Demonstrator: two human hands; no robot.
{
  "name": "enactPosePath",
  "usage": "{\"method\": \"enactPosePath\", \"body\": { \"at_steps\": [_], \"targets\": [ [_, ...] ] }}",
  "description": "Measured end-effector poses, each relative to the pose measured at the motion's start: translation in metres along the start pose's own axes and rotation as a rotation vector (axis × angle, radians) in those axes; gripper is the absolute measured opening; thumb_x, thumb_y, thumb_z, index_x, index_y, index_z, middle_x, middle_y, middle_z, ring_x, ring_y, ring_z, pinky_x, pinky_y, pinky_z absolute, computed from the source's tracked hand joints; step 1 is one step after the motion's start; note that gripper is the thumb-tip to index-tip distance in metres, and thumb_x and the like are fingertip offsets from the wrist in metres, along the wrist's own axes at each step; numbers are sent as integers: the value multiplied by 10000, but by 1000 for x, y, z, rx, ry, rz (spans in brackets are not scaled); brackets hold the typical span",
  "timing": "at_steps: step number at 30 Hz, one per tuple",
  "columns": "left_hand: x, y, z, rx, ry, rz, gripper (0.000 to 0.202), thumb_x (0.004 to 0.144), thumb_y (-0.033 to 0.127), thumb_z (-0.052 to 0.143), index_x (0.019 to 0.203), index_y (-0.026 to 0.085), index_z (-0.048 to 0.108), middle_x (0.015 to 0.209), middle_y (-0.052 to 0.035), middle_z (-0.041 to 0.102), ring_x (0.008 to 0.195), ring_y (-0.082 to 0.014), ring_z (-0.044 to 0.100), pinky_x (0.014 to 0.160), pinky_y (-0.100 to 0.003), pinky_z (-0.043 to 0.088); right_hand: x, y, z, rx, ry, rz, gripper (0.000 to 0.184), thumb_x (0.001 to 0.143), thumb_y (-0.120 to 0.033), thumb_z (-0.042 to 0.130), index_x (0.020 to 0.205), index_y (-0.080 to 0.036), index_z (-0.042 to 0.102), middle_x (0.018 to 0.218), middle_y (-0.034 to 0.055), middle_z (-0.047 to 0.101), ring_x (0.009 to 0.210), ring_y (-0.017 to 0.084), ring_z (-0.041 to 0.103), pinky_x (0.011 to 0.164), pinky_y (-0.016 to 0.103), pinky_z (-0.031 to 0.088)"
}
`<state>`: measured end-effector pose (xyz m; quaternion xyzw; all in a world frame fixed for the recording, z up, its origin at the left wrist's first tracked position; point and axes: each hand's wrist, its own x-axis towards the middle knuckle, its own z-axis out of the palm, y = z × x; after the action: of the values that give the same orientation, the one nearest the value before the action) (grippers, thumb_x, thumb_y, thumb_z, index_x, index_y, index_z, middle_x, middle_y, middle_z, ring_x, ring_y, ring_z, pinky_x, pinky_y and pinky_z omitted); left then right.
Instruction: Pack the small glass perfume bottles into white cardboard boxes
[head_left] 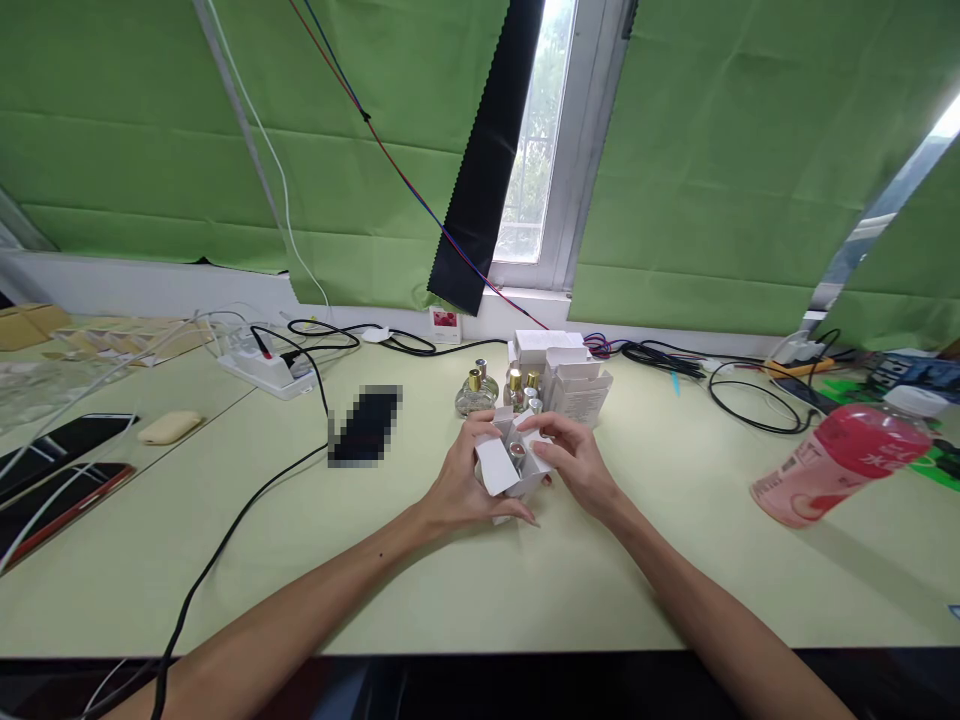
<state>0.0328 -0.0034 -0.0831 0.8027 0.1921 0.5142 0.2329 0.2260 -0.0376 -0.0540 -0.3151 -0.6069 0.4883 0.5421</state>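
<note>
A small white box (pixel 498 466) with its top flaps up is held above the table, in front of my body. Inside it a bottle with a silvery cap (pixel 517 451) shows at the opening. My left hand (pixel 466 478) wraps round the box's left side, thumb towards me. At the right flap, my right hand (pixel 571 458) has its fingers closed on the cardboard. Just behind stand several small glass bottles (pixel 474 400) with gold or silver caps, perfume-like in shape. Behind these are more white boxes (pixel 577 390), at least one with open flaps.
A pink drink bottle (pixel 840 462) stands on the right. To the left lie a pixelated dark object (pixel 367 425), phones (pixel 64 500), a cream oval case (pixel 170 428) and a power strip (pixel 266 372). Black cables (pixel 247 515) cross the table (pixel 420 610).
</note>
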Motion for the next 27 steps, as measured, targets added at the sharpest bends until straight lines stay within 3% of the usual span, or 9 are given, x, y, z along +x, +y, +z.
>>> {"method": "enactPosePath", "body": {
  "at_steps": [8, 15, 23, 27],
  "targets": [
    [7, 5, -8, 6, -26, -26, 837, 518, 550, 940, 1103, 249, 423, 1255, -125, 508, 1184, -337, 556, 901, -463, 498, -1, 1, 2, -16, 18, 8, 270, 841, -399, 695, 1032, -208, 698, 860, 26, 608, 564, 110, 518, 443, 245, 448],
    [12, 12, -16, 7, -65, -72, 485, 769, 507, 743, 1039, 228, 452, 1155, -99, 534, 1030, -269, 580, 828, -407, 487, 0, -6, 5, -29, -30, 29, 326, 836, -473, 692, 1043, -223, 665, 808, 8, 555, 636, 139, 535, 497, 264, 483],
    [13, 16, -18, -56, -45, -136, 505, 840, 691, 582, 975, 218, 466, 1109, -90, 555, 950, -244, 581, 776, -369, 476, 2, -10, 7, -45, -78, 76, 344, 835, -493, 710, 1046, -227, 652, 831, -3, 508, 623, 131, 549, 538, 282, 494],
    [15, 18, -19, -18, -45, -171, 488, 833, 669, 601, 953, 216, 466, 1104, -93, 569, 940, -249, 584, 776, -377, 474, 1, -10, 7, -87, -76, 94, 341, 839, -494, 713, 1054, -236, 654, 817, -8, 505, 595, 123, 533, 537, 284, 477]
  ]
}}
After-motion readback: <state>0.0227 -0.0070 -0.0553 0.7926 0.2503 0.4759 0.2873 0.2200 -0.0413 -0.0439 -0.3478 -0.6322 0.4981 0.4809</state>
